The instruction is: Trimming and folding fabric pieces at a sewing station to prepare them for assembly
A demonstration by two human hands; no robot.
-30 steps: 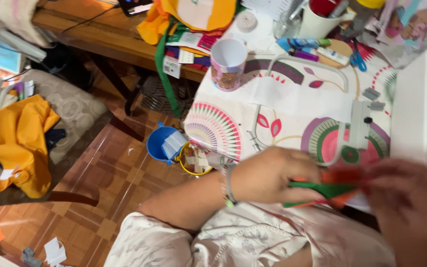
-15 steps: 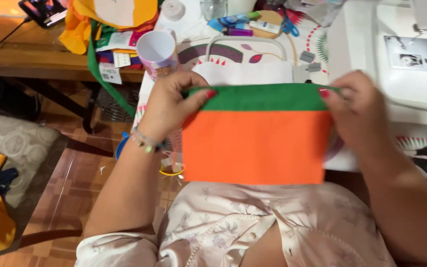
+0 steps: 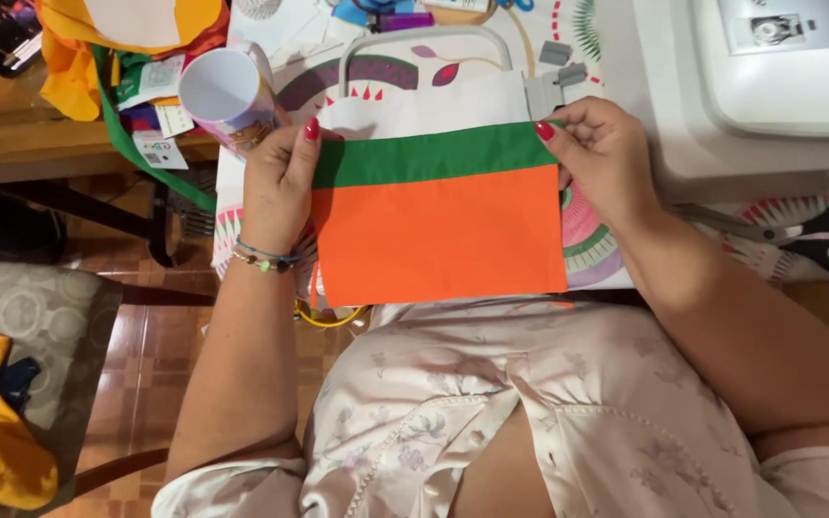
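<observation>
Since half a second ago, fabric panel sits flatter and a little nearer the table, both hands at its top corners as before; a second ago it was only a crumpled strip between the hands.

Panel: orange body, green band along the far edge, white piece behind and above the band. Held spread over the near edge of the table, lower part hanging toward the lap.

Left hand: fingers clenched on the far-left corner, thumb on the green band. Right hand: fingers grasping the far-right corner, thumb tip on the band's end.

Step, as I judge it: holding the joined piece taut to check the seam or alignment of the colours. Next move likely calls for keeping both corners level and even tension, so the bands stay straight when laid down.

Orientation: long axis runs left to right; green edge points far, toward the machine side; orange edge points near, toward the body. Slight tilt, right end a touch farther.

Around it: sewing machine far right; black-handled scissors right on the patterned cloth; white cup far left; heap of yellow and orange fabric beyond it.
</observation>
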